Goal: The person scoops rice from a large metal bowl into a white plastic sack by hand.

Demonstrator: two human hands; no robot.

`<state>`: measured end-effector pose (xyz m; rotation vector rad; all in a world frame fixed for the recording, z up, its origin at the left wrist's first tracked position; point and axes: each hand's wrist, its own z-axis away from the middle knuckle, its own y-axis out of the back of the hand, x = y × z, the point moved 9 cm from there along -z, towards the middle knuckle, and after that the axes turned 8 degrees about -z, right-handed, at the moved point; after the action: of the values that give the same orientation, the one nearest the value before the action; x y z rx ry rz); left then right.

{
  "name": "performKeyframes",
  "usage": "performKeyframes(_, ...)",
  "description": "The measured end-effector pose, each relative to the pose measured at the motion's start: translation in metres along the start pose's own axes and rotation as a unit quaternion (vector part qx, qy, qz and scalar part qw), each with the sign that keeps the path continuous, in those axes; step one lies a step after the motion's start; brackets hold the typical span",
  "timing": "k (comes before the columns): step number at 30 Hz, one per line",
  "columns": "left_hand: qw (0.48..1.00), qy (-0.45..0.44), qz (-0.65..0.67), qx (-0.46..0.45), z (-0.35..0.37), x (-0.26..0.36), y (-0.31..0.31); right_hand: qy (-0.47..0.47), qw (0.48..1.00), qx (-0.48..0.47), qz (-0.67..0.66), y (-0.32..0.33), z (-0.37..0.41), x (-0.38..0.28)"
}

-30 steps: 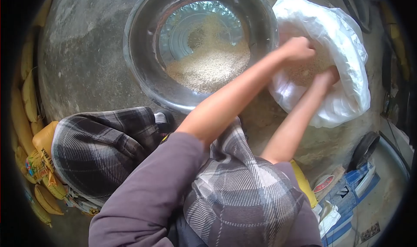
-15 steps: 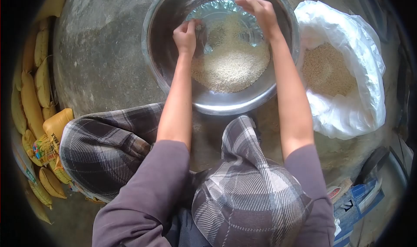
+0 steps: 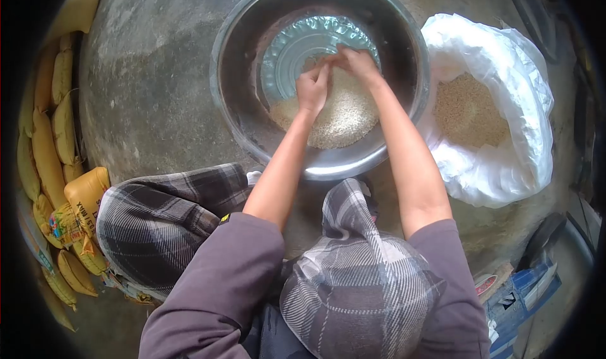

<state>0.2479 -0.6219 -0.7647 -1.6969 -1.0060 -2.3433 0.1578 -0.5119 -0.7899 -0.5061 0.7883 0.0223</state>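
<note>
A wide metal basin stands on the floor in front of me with a mound of pale rice grains on its near side. Over the far part of the mound, my left hand and my right hand meet at the fingertips. The left fingers are drawn together, with the thumb pointing toward the right hand. My right fingers curl down against the left ones. Whatever lies between the fingers is hidden. Past my hands, the shiny ridged bottom of the basin shows.
Right of the basin sits an open white plastic sack with brownish grain inside. Stacked yellow packets and an orange-yellow packet line the left. My knees in plaid cloth flank the near side. A blue box lies lower right.
My hands were apart, the right one raised with its fingers extended at the basin's far right; they have come together at the middle. The spread of grain on the far side has shrunk.
</note>
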Motion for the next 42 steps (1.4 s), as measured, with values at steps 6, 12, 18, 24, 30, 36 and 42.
performKeyframes(6, 0.974, 0.160, 0.110, -0.116, 0.030, -0.022, -0.006, -0.005, 0.969, 0.116, 0.216, 0.029, 0.020, 0.016)
performKeyframes(12, 0.922, 0.201, 0.332, -0.023, 0.037, -0.018, -0.021, 0.044, 0.952, 0.293, 0.080, 0.035, 0.054, 0.029)
performKeyframes(18, 0.828, 0.229, 0.511, 0.026, 0.044, -0.004, -0.033, 0.079, 0.959, 0.184, -0.201, -0.001, 0.069, 0.030)
performKeyframes(24, 0.767, 0.209, 0.607, 0.008, 0.043, 0.045, -0.024, 0.129, 0.931, 0.121, -0.318, -0.020, 0.093, -0.001)
performKeyframes(30, 0.779, 0.173, 0.601, -0.042, 0.039, 0.091, -0.009, 0.227, 0.922, 0.123, -0.288, -0.038, 0.125, -0.052)
performKeyframes(36, 0.790, 0.207, 0.577, -0.020, 0.045, 0.059, -0.020, 0.194, 0.922, 0.143, -0.304, -0.022, 0.112, -0.023)
performKeyframes(42, 0.768, 0.210, 0.602, -0.054, 0.052, 0.069, -0.029, 0.196, 0.914, 0.130, -0.331, -0.013, 0.110, -0.015)
